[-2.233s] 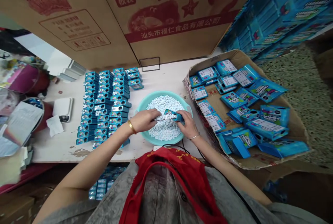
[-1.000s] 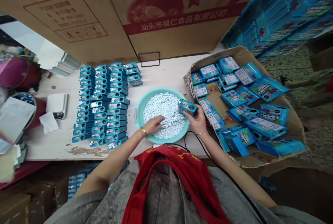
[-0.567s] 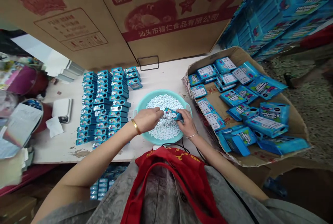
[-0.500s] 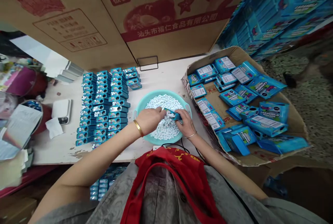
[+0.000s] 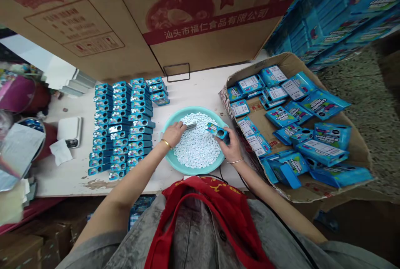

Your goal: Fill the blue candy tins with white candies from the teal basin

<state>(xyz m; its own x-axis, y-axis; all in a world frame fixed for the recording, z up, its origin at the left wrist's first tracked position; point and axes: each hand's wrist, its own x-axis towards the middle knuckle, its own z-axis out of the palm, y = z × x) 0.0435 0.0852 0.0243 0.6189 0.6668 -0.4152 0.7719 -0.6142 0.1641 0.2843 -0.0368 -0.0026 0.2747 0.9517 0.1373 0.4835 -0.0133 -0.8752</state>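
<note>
My right hand (image 5: 231,147) grips a small blue candy box (image 5: 216,130) by one end, tilted over the right side of the basin. Between the fingers of my left hand (image 5: 173,134) is a thin grey metal-looking scoop (image 5: 191,126); its full shape is hard to make out. It points right, just above the candies. Below both hands, a mint-green plastic basin (image 5: 170,119) holds a heap of small white candies (image 5: 198,148).
Rows of upright blue boxes (image 5: 120,127) stand left of the basin. An open cardboard tray (image 5: 259,119) of loose blue boxes lies on the right. A large carton (image 5: 200,39) blocks the back. A white scale (image 5: 69,131) and paper (image 5: 61,152) sit at left.
My hands have moved apart: the left went left with the scoop, now visible, and the right moved slightly right with the candy box. The view has shifted a little.
</note>
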